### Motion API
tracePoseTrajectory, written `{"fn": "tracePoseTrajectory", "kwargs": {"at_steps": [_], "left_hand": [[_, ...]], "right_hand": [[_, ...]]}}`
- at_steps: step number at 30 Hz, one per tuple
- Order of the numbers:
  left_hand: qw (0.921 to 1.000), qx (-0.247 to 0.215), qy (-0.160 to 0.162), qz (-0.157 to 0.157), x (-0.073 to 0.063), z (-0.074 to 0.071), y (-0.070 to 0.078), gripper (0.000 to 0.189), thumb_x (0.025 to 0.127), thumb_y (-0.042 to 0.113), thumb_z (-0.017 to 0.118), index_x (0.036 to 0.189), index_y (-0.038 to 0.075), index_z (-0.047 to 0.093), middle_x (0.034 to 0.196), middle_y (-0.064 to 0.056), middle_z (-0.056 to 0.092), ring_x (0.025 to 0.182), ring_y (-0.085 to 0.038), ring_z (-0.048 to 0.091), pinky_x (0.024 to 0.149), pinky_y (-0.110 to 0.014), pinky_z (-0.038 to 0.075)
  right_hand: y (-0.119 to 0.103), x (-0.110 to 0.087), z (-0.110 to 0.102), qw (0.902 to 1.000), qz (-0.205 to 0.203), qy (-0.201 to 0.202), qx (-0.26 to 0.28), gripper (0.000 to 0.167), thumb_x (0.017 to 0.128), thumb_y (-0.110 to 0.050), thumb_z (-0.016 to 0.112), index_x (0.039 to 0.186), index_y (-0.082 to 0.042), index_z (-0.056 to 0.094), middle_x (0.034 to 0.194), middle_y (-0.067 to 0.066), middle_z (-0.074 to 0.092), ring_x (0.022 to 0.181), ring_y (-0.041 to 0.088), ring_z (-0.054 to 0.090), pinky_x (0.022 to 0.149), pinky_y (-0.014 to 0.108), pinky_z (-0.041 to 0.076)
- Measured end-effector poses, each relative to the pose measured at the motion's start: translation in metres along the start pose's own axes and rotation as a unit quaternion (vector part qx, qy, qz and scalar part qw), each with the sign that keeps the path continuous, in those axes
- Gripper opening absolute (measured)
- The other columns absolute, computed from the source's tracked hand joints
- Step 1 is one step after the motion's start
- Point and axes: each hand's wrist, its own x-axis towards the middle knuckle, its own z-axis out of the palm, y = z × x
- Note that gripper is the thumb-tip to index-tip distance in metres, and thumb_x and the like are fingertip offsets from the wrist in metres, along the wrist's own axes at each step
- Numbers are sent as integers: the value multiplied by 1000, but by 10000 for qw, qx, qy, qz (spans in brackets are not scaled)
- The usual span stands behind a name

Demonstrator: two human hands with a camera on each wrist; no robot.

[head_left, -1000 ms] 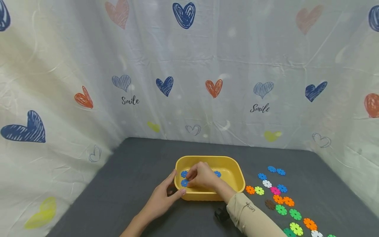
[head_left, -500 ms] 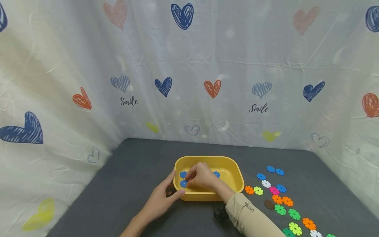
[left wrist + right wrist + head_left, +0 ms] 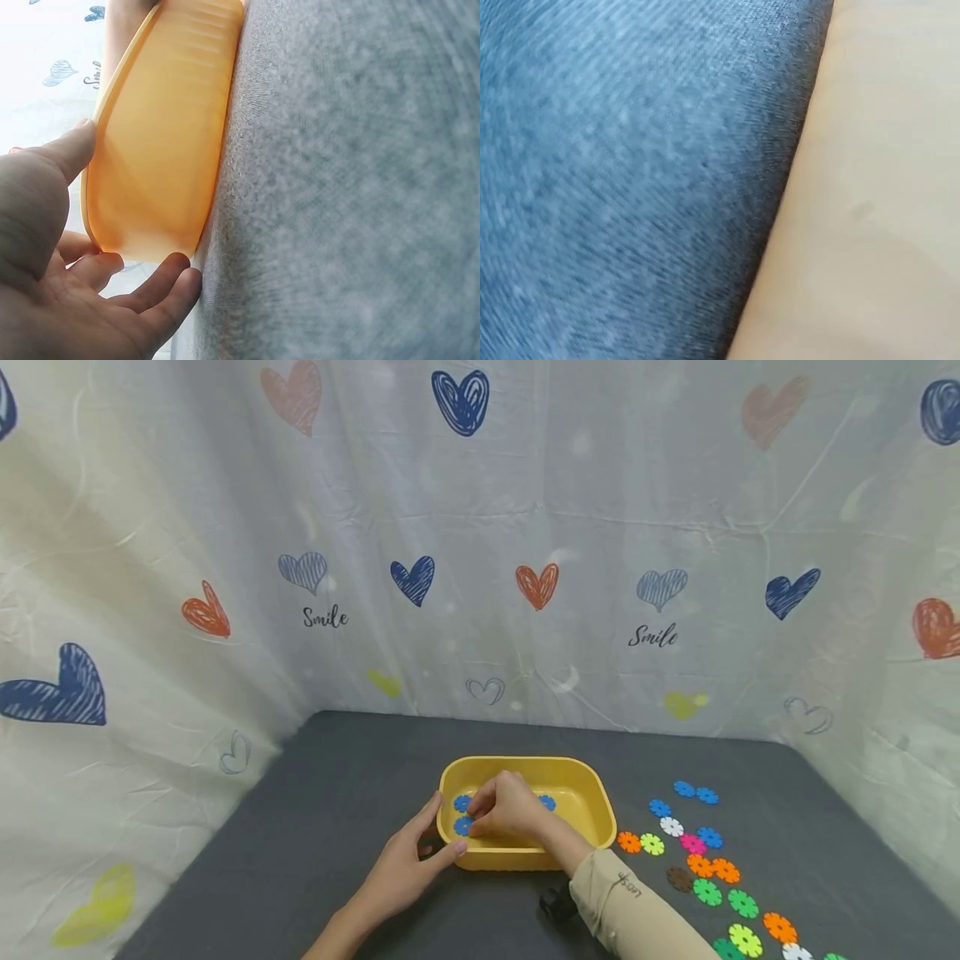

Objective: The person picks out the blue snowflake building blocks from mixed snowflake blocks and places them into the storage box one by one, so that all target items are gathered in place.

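Observation:
A yellow plastic tub (image 3: 587, 814) sits on the dark cloth. My left hand (image 3: 401, 868) holds its near left corner, thumb on the near rim and fingers around the end, as the left wrist view shows on the tub wall (image 3: 161, 142). Inside the tub my right hand (image 3: 513, 810) reaches down with bent fingers. Its thumb and fingertips meet at the edge of a blue snowflake disc (image 3: 461, 826), which they partly cover. Another blue disc (image 3: 461, 802) lies just behind, and a third blue disc (image 3: 548, 802) shows beyond the hand. The right wrist view holds only cloth and the tan sleeve (image 3: 855, 210).
Right of the tub, loose snowflake discs lie scattered: orange (image 3: 628, 842), yellow-green (image 3: 652, 844), white (image 3: 671, 826), pink (image 3: 693, 843), brown (image 3: 679, 878), green (image 3: 707, 892) and several blue. A small black object (image 3: 557, 903) is beneath the right forearm. A heart-printed curtain (image 3: 480, 635) encloses the table.
The head view shifts slightly, moving the whole scene a little to the left. Both hands keep their places at the tub.

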Motion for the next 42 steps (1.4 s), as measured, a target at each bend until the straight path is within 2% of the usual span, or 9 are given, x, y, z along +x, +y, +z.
{"fn": "tracePoseTrajectory", "kwargs": {"at_steps": [4, 8, 13, 17, 24, 31, 36, 42], "left_hand": [[10000, -7, -49, -11, -1, 0, 0, 85, 93, 42, 68, 157, 7, 24, 158, -8, 27, 125, -26, 52, 94, -46, 49], [10000, 18, -21, 2, 0, -1, 2, 85, 93, 42, 68, 156, 6, 24, 157, -10, 28, 121, -27, 55, 94, -48, 48], [9999, 55, 32, -114, 1, -1, 3, 86, 92, 43, 69, 156, 7, 25, 157, -9, 28, 127, -28, 50, 94, -47, 48], [9999, 50, 68, -144, 2, 0, 3, 87, 91, 43, 70, 156, 7, 25, 157, -10, 28, 129, -28, 47, 93, -47, 49], [9997, 77, 74, -221, 2, 0, 2, 88, 90, 44, 71, 157, 9, 25, 157, -9, 30, 128, -28, 48, 94, -47, 49], [9997, 131, 63, -204, 3, 1, 1, 88, 90, 44, 71, 157, 9, 25, 157, -7, 29, 131, -27, 45, 93, -46, 50], [9997, 151, 72, -192, 3, 1, 1, 88, 90, 44, 71, 157, 10, 25, 157, -7, 30, 129, -27, 47, 93, -47, 50], [9996, 167, 79, -210, 2, 1, 2, 88, 90, 45, 70, 157, 10, 25, 156, -8, 31, 127, -27, 49, 93, -47, 49]], "right_hand": [[-1, -2, -4, 10000, 4, 56, 31, 17, 73, -9, 89, 87, -7, 79, 75, -7, 70, 69, 11, 64, 65, 25, 55], [-2, -7, -19, 9996, -180, 193, 50, 20, 74, -12, 88, 90, -5, 79, 83, 2, 72, 74, 14, 65, 64, 27, 54], [-3, -23, -56, 9984, -224, 500, 119, 26, 76, -18, 88, 97, -6, 78, 91, 8, 73, 79, 18, 67, 64, 30, 55], [3, -42, -91, 9964, 102, 813, 210, 25, 77, -24, 87, 99, -14, 78, 93, 4, 72, 81, 22, 67, 67, 33, 56], [29, -77, -145, 9874, 757, 1388, 92, 32, 77, -30, 87, 104, -15, 78, 108, 7, 69, 93, 25, 66, 77, 39, 56], [60, -115, -191, 9833, 1070, 1459, -192, 40, 80, -34, 84, 113, -13, 75, 121, 11, 64, 110, 34, 57, 83, 47, 53], [84, -138, -214, 9792, 1369, 1492, -82, 42, 84, -33, 80, 117, -9, 72, 119, 14, 66, 107, 31, 59, 87, 50, 51], [111, -162, -227, 9772, 1543, 1458, -82, 44, 86, -28, 79, 120, -2, 70, 120, 18, 66, 106, 27, 60, 92, 56, 46]]}}
